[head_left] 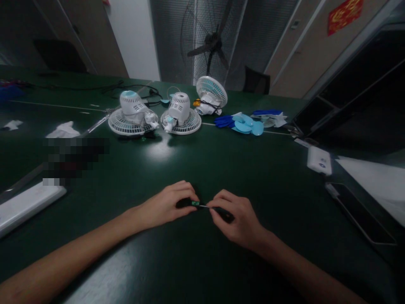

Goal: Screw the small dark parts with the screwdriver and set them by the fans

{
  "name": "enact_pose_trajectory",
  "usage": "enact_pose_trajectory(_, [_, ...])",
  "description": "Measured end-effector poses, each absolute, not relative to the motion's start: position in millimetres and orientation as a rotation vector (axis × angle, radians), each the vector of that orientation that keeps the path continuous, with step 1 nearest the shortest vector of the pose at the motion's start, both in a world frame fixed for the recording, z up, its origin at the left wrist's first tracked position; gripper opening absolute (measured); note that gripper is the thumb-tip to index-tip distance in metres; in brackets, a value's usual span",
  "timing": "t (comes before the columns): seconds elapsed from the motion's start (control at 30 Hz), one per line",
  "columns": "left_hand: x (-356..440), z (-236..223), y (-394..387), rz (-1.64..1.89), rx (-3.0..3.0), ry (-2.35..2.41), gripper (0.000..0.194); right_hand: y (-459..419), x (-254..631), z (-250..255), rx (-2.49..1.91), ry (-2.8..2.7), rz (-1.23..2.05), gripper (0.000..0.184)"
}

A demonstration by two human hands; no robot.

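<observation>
My left hand (171,204) rests on the dark green table (190,261), fingers pinched on a small dark part with a green circuit piece (195,203) at its tip. My right hand (236,217) is closed on a thin dark-handled tool (226,214) whose metal tip touches the green piece. The two hands meet near the table's front middle.
Three small white fans (133,114) (181,114) (210,96) lie at the back middle, with blue fan blades (245,123) beside them. A white flat device (28,202) sits left, a white box (319,160) and a dark tablet (360,215) right. A big floor fan (210,42) stands behind.
</observation>
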State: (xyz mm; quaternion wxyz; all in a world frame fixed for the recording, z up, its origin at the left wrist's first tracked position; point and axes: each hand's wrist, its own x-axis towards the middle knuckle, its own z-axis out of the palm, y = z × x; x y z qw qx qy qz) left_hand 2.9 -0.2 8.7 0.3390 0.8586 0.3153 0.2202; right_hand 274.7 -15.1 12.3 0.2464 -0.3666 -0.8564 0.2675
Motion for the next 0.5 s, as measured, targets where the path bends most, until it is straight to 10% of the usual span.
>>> enact_pose_trajectory(0.5, [2.7, 7.5, -1.2, 0.578, 2.247, 0.810, 0.015, -15.5, 274.3, 12.4, -0.972, -2.390, 0.703, 0.018])
